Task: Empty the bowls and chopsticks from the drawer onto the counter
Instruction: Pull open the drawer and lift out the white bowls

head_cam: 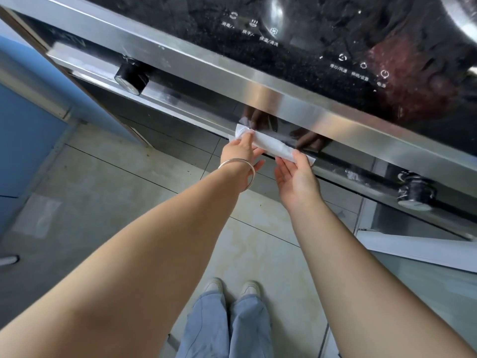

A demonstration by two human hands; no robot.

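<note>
You can see white Chinese labels under icons on the black glass control panel (296, 47), including 保温/清洗; the rest is too blurred to read.

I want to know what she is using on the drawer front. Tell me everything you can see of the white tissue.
The white tissue looks like soft, thin paper, folded into a long, slightly crumpled strip. It lies slanted along the glossy dark front of the drawer, just under the steel trim, and is mirrored there. The left hand grips its upper-left end; the right hand holds its lower-right end with thumb and fingertips. A loose corner sticks out at each end.
</note>
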